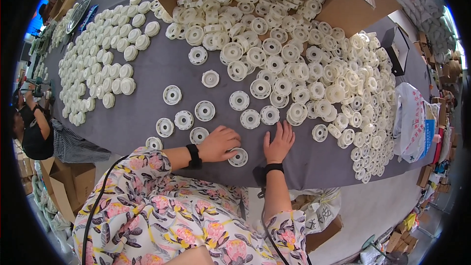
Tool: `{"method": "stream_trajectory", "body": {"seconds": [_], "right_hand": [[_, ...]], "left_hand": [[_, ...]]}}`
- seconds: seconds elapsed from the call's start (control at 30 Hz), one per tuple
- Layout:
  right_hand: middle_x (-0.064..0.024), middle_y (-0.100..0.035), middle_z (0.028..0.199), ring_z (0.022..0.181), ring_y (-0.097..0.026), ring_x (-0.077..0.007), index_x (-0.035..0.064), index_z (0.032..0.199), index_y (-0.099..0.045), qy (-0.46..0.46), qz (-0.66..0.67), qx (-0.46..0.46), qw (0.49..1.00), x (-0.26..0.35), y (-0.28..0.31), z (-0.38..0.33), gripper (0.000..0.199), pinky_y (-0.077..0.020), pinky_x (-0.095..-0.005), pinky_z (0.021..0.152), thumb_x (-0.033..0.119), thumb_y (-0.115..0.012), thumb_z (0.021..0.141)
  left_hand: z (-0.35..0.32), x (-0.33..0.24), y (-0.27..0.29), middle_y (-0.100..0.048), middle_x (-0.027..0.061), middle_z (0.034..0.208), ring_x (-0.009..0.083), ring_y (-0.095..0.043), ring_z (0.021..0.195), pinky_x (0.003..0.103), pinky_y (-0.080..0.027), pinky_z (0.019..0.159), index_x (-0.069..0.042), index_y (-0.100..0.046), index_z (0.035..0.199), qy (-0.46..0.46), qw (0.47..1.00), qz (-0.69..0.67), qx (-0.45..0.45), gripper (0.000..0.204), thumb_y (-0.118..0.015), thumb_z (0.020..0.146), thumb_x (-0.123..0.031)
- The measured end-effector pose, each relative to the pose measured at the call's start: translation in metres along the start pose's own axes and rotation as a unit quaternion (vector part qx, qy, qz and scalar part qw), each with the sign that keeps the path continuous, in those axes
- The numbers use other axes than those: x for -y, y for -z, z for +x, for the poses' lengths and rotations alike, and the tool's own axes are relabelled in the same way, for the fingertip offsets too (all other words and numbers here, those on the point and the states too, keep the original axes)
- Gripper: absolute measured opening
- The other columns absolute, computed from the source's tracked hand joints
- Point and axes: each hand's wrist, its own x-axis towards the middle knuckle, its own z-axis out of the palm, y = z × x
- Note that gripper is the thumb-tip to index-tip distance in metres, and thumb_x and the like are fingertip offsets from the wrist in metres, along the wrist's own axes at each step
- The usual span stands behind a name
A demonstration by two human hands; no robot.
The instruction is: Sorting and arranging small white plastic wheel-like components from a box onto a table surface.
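Hands at the near table edge, as I read them from my remote station. The left hand (219, 143) curls over a white plastic spool (239, 157), its fingertips pressing the rim; the spool lies flat on the grey table cover (147, 113), just beside the near edge. The right hand (279, 142) lies palm-down with fingers spread, flat on the cover, just beside the spool but not gripping anything. Both wrists wear dark bands.

I judge that the step goes best with a light grip on the spool's rim rather than its hub, the free hand steadying the cover so that nearby pieces do not roll.

The spool is a round, cream-white disc with a raised centre and a ring of small openings around it, like its neighbours.

Beyond the hands, loose spools (204, 111) lie singly, well apart. Farther still, a dense heap of spools (343, 93) spills from an open cardboard box (343, 10), and neat rows of capped pieces (105, 64) stand to the left. A printed plastic bag (414, 122) lies at the right.
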Motion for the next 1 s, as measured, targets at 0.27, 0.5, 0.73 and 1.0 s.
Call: {"method": "stream_trajectory", "body": {"seconds": [0.27, 0.5, 0.73, 1.0], "right_hand": [[-0.0106, -0.047, 0.135, 0.13, -0.038, -0.0296, 0.0091, 0.124, -0.051, 0.005, 0.002, 0.0, 1.0, 0.002, -0.002, 0.002, 0.05, -0.0264, -0.0507, 0.107, 0.028, -0.062, 0.08], [-0.0103, -0.047, 0.136, 0.13, -0.037, -0.0295, 0.009, 0.125, -0.051, 0.005, 0.008, -0.007, 1.0, 0.0, -0.001, 0.002, 0.05, -0.0259, -0.0502, 0.108, 0.028, -0.061, 0.08], [-0.0108, -0.047, 0.135, 0.13, -0.038, -0.0296, 0.0074, 0.127, -0.049, -0.001, 0.002, 0.002, 1.0, 0.0, 0.0, 0.0, 0.052, -0.0259, -0.0497, 0.108, 0.028, -0.061, 0.08], [-0.0137, -0.044, 0.137, 0.129, -0.038, -0.034, 0.0072, 0.131, -0.045, 0.003, 0.089, -0.05, 0.995, 0.009, -0.003, 0.003, 0.059, -0.0278, -0.048, 0.107, 0.022, -0.066, 0.078]], "left_hand": [[0.071, 0.011, 0.001, -0.045, 0.0128, 0.131, 0.0271, -0.045, 0.118, 0.041, -0.037, 0.095, -0.011, -0.04, 0.137, 0.071, 0.976, 0.199, -0.051, 0.069, -0.068, 0.075, -0.023], [0.051, 0.007, 0.017, -0.046, 0.0152, 0.126, 0.0319, -0.047, 0.117, 0.039, -0.041, 0.096, -0.011, -0.044, 0.133, 0.104, 0.975, -0.175, -0.094, 0.067, -0.068, 0.07, -0.012], [0.025, 0.038, 0.036, -0.05, 0.0134, 0.123, 0.0333, -0.048, 0.114, 0.043, -0.038, 0.097, -0.007, -0.053, 0.112, 0.122, 0.988, -0.017, -0.091, 0.04, -0.062, 0.073, -0.009], [0.066, 0.056, 0.029, -0.05, 0.0123, 0.125, 0.0318, -0.047, 0.115, 0.045, -0.039, 0.095, -0.009, -0.045, 0.131, 0.19, 0.961, 0.119, -0.163, 0.066, -0.071, 0.071, -0.017]]}}
